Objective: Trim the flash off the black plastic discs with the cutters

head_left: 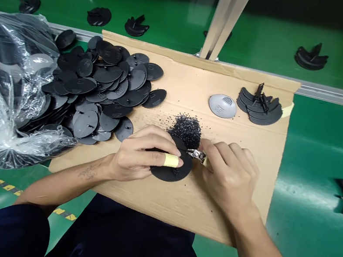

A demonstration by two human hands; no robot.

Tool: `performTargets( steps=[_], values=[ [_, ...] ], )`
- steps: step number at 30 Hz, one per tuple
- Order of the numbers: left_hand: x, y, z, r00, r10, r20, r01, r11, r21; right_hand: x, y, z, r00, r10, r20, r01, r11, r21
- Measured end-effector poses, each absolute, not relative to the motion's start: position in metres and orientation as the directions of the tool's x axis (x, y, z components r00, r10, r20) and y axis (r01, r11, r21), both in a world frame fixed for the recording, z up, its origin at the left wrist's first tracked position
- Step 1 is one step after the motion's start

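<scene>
My left hand grips a round black plastic disc with the thumb laid across its face. Yellowish tape wraps that thumb. My right hand is closed around small nippers, whose metal jaws touch or nearly touch the disc's right edge. Most of the tool's handles are hidden in my palm. Just beyond the disc lies a heap of tiny black plastic clippings, with loose bits scattered about it.
A big pile of black discs spreads left on the cardboard, beside a clear plastic bag of more discs. At the back right sit a grey oval piece and stacked curved black parts. A metal post rises behind.
</scene>
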State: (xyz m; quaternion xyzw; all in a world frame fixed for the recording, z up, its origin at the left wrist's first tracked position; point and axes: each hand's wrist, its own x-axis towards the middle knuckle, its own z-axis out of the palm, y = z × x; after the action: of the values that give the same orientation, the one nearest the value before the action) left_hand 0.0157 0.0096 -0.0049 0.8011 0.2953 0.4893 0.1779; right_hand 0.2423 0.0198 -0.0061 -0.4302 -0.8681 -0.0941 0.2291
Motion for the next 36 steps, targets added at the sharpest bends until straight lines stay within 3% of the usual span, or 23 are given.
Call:
performTargets(
  steps=[6,12,16,22,36],
  values=[
    [0.015,0.009,-0.005,0.343,0.673,0.655,0.337,-0.739,0.583,0.245,0.021,-0.007,-0.502,0.743,0.444,0.812,0.581,-0.054],
    [0.017,0.011,-0.008,0.325,0.688,0.649,0.181,-0.719,0.671,0.246,0.02,-0.003,-0.499,0.713,0.493,0.659,0.682,-0.318],
    [0.017,0.012,-0.007,0.354,0.656,0.667,0.139,-0.742,0.656,0.244,0.014,-0.002,-0.528,0.583,0.618,0.588,0.776,-0.229],
    [0.017,0.011,-0.005,0.352,0.593,0.724,0.173,-0.802,0.572,0.244,0.009,0.005,-0.577,0.487,0.655,0.572,0.814,-0.101],
    [0.017,0.01,-0.004,0.366,0.579,0.729,0.205,-0.814,0.544,0.245,0.009,0.008,-0.577,0.509,0.639,0.536,0.826,-0.174]
  ],
)
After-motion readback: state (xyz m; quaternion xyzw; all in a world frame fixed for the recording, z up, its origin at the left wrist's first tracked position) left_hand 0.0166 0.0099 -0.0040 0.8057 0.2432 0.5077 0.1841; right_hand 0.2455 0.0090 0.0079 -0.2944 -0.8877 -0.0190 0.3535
